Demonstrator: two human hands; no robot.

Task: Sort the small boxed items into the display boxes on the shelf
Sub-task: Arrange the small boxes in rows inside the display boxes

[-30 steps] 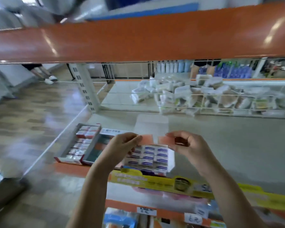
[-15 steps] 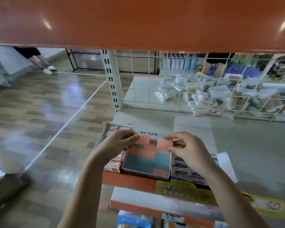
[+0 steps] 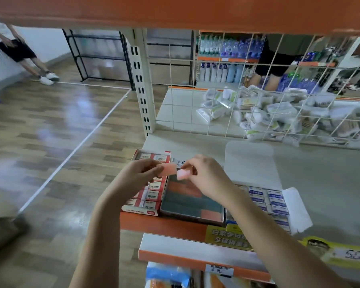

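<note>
Person is holding two small pink items over middle box (image 3: 192, 201). Left hand (image 3: 140, 173) is pinching darker pink one (image 3: 168, 169); right hand (image 3: 206, 176) is pinching paler one (image 3: 183, 173). Next move looks like: lowering each into middle box, flat, in row. Red box (image 3: 149, 183) is sitting left, blue box (image 3: 276, 202) right, both close. Wire grid (image 3: 227, 100) is standing behind shelf (image 3: 320, 173).

Pink eraser (image 3: 168, 169); red-white display box (image 3: 148, 190); orange shelf edge (image 3: 160, 224).
</note>
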